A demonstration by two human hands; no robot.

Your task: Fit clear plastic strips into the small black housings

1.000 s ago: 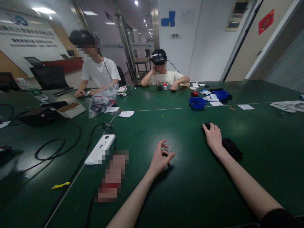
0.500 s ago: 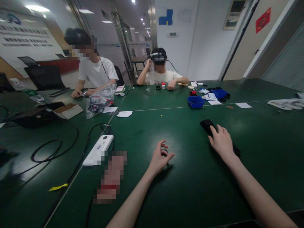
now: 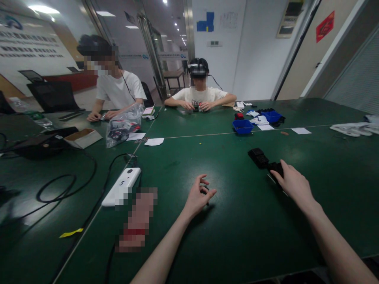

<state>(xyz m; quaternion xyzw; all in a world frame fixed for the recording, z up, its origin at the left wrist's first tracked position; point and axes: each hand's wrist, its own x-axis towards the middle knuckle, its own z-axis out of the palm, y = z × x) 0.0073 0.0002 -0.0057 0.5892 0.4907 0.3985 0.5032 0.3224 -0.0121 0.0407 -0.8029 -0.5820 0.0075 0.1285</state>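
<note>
My right hand (image 3: 296, 184) has its thumb and fingers closed around the near part of a flat black case-like object (image 3: 276, 170). A thin pale edge shows beneath that part. The far black part (image 3: 258, 157) lies on the green table (image 3: 231, 232), just beyond my fingers; whether the two parts are joined I cannot tell. My left hand (image 3: 199, 198) hovers over or rests on the table in front of me, fingers loosely curled and apart, holding nothing.
To my left lie a white power strip (image 3: 122, 185), a blurred-out pinkish item (image 3: 142, 215), a yellow strip (image 3: 71, 233) and black cables. A blue bin (image 3: 242, 126) and paper slips stand farther off. Two people sit across the table, near a plastic bag (image 3: 124, 124).
My right hand has shifted right and toward me, from lying on the black object to gripping its near part, uncovering the far part. My left hand stays put.
</note>
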